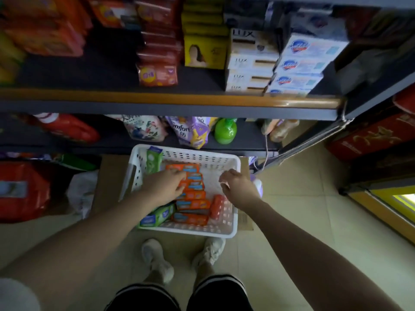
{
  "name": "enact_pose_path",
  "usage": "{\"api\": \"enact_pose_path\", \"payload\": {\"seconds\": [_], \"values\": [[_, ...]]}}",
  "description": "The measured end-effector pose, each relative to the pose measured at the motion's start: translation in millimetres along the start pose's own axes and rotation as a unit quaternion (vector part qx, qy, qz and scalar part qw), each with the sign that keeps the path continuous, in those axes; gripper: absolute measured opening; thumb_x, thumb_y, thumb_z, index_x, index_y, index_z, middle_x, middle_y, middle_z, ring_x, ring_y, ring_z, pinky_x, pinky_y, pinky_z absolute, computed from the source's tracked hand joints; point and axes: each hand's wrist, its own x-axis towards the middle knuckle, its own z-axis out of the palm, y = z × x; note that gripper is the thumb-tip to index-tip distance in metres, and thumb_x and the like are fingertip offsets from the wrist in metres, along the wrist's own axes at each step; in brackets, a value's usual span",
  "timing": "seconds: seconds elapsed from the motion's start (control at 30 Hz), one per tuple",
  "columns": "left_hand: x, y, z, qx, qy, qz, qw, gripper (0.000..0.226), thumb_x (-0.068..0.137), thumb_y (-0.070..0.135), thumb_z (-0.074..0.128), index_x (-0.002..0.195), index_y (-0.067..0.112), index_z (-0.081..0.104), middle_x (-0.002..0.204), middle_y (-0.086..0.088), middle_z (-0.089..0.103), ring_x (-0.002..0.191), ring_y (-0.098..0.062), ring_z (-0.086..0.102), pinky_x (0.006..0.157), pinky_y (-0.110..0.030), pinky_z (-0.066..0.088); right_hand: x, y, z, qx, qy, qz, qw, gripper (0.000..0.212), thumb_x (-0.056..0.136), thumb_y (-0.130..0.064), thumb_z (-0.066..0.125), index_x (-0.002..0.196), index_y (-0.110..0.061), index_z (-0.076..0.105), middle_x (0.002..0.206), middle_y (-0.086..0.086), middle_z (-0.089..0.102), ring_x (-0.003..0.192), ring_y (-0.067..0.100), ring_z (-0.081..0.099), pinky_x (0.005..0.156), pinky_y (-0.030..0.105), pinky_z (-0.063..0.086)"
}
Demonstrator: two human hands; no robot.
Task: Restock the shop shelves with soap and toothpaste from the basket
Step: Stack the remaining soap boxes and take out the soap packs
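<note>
A white perforated basket (233,230) sits on the floor in front of my feet. Inside lie several orange soap boxes (193,204) in a row, plus green packs (157,215) at the near left and far left (153,159). My left hand (167,186) reaches into the basket and its fingers rest on the orange boxes near the top of the row. My right hand (238,187) hovers over the basket's right side, fingers loosely curled, holding nothing. On the shelf above stand stacks of white Lux soap boxes (251,63) and white-blue soap boxes (305,63).
The wooden-edged shelf (170,98) carries red packets (158,74) and yellow boxes (203,51), with a bare dark stretch at its left. The lower shelf holds refill pouches (190,131) and a green bottle (225,131). Red boxes (368,135) stand at right. Cardboard lies under the basket.
</note>
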Motion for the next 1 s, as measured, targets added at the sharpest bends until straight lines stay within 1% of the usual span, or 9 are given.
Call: {"api": "enact_pose_path", "payload": {"seconds": [0.1, 0.23, 0.37, 0.43, 0.57, 0.7, 0.83, 0.9, 1.0], "values": [[2, -15, 26, -0.008, -0.008, 0.007, 1.000, 0.025, 0.094, 0.027, 0.047, 0.114, 0.014, 0.049, 0.116, -0.006, 0.056, 0.094, -0.024, 0.058, 0.072, -0.036, 0.049, 9, -2, 41, -0.161, -0.139, 0.011, 0.977, 0.030, 0.092, -0.009, 0.040, 0.120, -0.011, 0.050, 0.125, 0.010, 0.050, 0.120, 0.028, 0.049, 0.087, 0.041, 0.046], [6, -23, 52, 0.002, -0.009, 0.042, 0.999, 0.022, 0.094, 0.026, 0.046, 0.111, 0.013, 0.051, 0.112, -0.004, 0.056, 0.089, -0.022, 0.058, 0.063, -0.031, 0.041, 27, 6, 82, -0.307, -0.199, -0.016, 0.930, 0.031, 0.092, -0.011, 0.045, 0.122, -0.007, 0.049, 0.125, 0.009, 0.051, 0.117, 0.027, 0.050, 0.091, 0.039, 0.046], [11, -31, 77, -0.023, -0.028, 0.051, 0.998, 0.019, 0.094, 0.027, 0.046, 0.106, 0.013, 0.052, 0.107, -0.003, 0.056, 0.087, -0.023, 0.059, 0.069, -0.042, 0.053, 46, 19, 112, -0.366, -0.245, -0.023, 0.897, 0.042, 0.091, -0.023, 0.052, 0.129, -0.009, 0.044, 0.130, 0.008, 0.048, 0.122, 0.026, 0.045, 0.097, 0.040, 0.041], [17, -33, 87, -0.042, -0.037, 0.049, 0.997, 0.019, 0.093, 0.027, 0.046, 0.105, 0.014, 0.053, 0.106, -0.003, 0.057, 0.085, -0.023, 0.059, 0.068, -0.043, 0.054, 57, 29, 123, -0.367, -0.247, -0.043, 0.896, 0.042, 0.091, -0.024, 0.050, 0.130, -0.011, 0.043, 0.132, 0.007, 0.048, 0.123, 0.025, 0.044, 0.100, 0.039, 0.039], [28, -32, 95, -0.045, -0.046, 0.053, 0.997, 0.017, 0.094, 0.029, 0.046, 0.104, 0.016, 0.052, 0.102, 0.000, 0.058, 0.075, -0.018, 0.057, 0.063, -0.037, 0.050, 75, 44, 129, -0.399, -0.262, -0.107, 0.872, 0.037, 0.092, -0.022, 0.048, 0.128, -0.017, 0.049, 0.130, 0.004, 0.051, 0.123, 0.025, 0.043, 0.100, 0.037, 0.036], [30, -26, 93, -0.052, -0.042, 0.045, 0.997, 0.022, 0.095, 0.030, 0.045, 0.111, 0.017, 0.052, 0.106, 0.001, 0.058, 0.071, -0.015, 0.054, 0.057, -0.031, 0.043, 79, 44, 125, -0.453, -0.328, -0.129, 0.819, 0.054, 0.075, -0.040, 0.072, 0.123, -0.022, 0.056, 0.126, -0.001, 0.049, 0.122, 0.022, 0.039, 0.097, 0.034, 0.036], [24, -22, 91, 0.044, -0.060, 0.040, 0.996, 0.020, 0.095, 0.023, 0.043, 0.109, 0.013, 0.053, 0.104, -0.003, 0.060, 0.084, -0.022, 0.060, 0.061, -0.033, 0.046, 71, 31, 101, -0.421, -0.334, -0.131, 0.833, 0.048, 0.076, -0.046, 0.070, 0.116, -0.021, 0.060, 0.120, -0.003, 0.057, 0.118, 0.020, 0.044, 0.092, 0.031, 0.037], [22, -15, 93, 0.108, -0.063, 0.048, 0.991, 0.016, 0.093, 0.015, 0.044, 0.105, 0.011, 0.053, 0.102, -0.006, 0.059, 0.086, -0.024, 0.060, 0.060, -0.034, 0.045, 59, 27, 73, -0.387, -0.288, -0.148, 0.864, 0.044, 0.081, -0.047, 0.063, 0.113, -0.017, 0.061, 0.113, 0.000, 0.059, 0.112, 0.020, 0.049, 0.087, 0.030, 0.040], [24, 5, 100, 0.097, -0.076, 0.037, 0.992, 0.020, 0.092, 0.012, 0.045, 0.110, 0.009, 0.053, 0.105, -0.007, 0.058, 0.088, -0.025, 0.060, 0.059, -0.033, 0.041, 39, 22, 27, -0.248, -0.259, -0.138, 0.923, 0.041, 0.085, -0.046, 0.059, 0.117, -0.020, 0.056, 0.111, 0.004, 0.060, 0.110, 0.021, 0.053, 0.087, 0.032, 0.043]]}}
